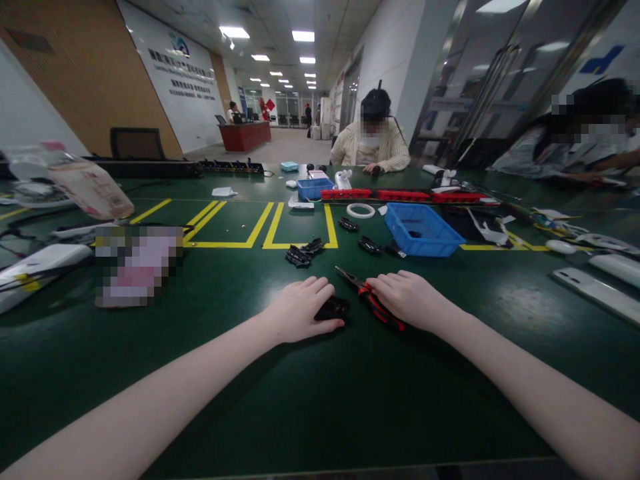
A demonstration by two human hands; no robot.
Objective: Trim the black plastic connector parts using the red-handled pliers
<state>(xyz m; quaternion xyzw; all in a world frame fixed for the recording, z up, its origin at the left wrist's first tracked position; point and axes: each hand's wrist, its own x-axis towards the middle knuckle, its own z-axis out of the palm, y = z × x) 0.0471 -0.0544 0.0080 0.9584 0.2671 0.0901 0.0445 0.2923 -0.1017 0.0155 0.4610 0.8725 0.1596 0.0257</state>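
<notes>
Near the middle of the green table, my left hand point(300, 310) is closed around a small black plastic part point(334, 308), which pokes out between thumb and fingers. Just to its right, my right hand point(407, 299) lies over a pair of red-and-black handled pliers point(383, 312), fingers wrapped on the upper handle. The pliers' metal jaws point(346, 274) point to the far left and touch nothing I can see. Beyond my hands lie more black plastic parts: a cluster point(299, 256) ahead of my left hand and single ones point(370, 245) farther right.
A blue bin point(424, 230) stands beyond my right hand, with a white tape roll point(361, 211) beside it. Red strips point(377, 195) run across the far side. A phone point(143, 267) and a bottle point(90, 183) are at left. A person point(373, 137) sits opposite.
</notes>
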